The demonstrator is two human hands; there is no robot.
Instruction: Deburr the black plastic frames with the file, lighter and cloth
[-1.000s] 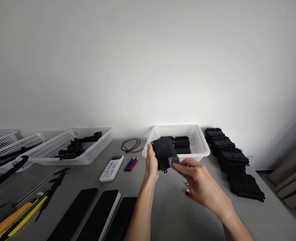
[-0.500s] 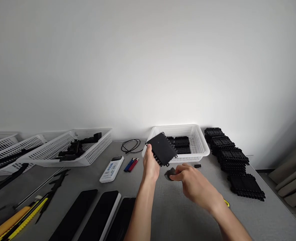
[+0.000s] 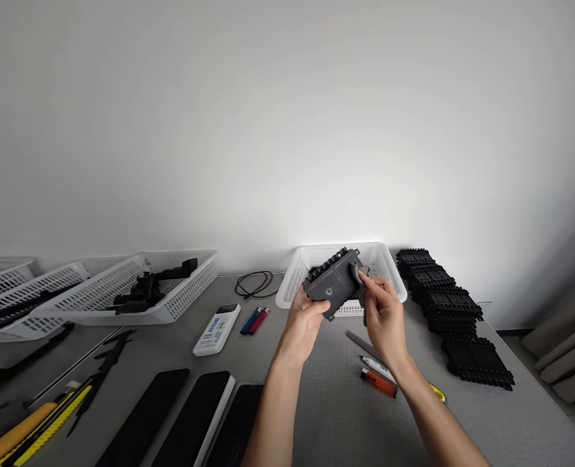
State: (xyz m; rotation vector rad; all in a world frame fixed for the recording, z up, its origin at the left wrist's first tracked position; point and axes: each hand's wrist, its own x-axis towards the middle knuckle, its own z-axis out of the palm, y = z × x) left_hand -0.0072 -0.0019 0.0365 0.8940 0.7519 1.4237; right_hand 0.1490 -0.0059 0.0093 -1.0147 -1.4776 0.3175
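Observation:
My left hand [image 3: 303, 325] grips a black plastic plate [image 3: 333, 285] with a toothed edge, its thumb on the plate's lower face. The plate is tilted above the white basket [image 3: 290, 295]. My right hand [image 3: 383, 314] pinches a grey cloth [image 3: 359, 275] against the plate's right end. Partly hidden behind my hands, more dark pieces lie in the basket. Below my right hand lie a white marker [image 3: 378, 368], an orange lighter [image 3: 379, 383] and a grey strip [image 3: 359, 342].
Stacks of black plates [image 3: 477, 360] line the right side. To the left are a white power bank [image 3: 217, 329], two lighters [image 3: 255, 320], a black cable [image 3: 253, 284], dark phones [image 3: 190, 421], a basket of black parts [image 3: 171, 314] and yellow-handled tools [image 3: 54, 425].
The plate has turned and moved slightly right in my left hand. My right hand has risen, bringing the grey cloth onto the plate. The marker and orange lighter now show.

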